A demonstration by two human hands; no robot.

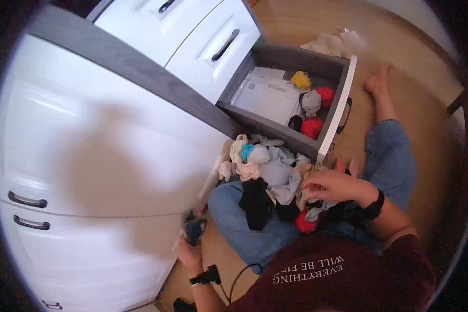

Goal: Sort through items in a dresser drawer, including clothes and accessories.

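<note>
A heap of mixed socks and small cloth pieces (277, 171) lies on and between the person's legs, against the drawer's side. My left hand (190, 251) is beside the white cabinet, closed around a dark cloth item (195, 228), seemingly a sock. Over the right side of the heap is my right hand (331, 185), fingers slightly curled above beige and grey cloth; whether it grips any cannot be told. A black sock (257, 202) drapes over the thigh, and a red bundle (306, 222) lies near the shirt. The open drawer (267, 125) holds rolled red, grey, black and yellow bundles.
White papers (267, 95) lie in the drawer. Tall white cabinet doors (101, 156) stand at the left, with closed drawers (214, 50) above the open one. Light-coloured cloth (331, 43) lies on the wooden floor behind the drawer. A black cable (238, 277) runs beside the left wrist.
</note>
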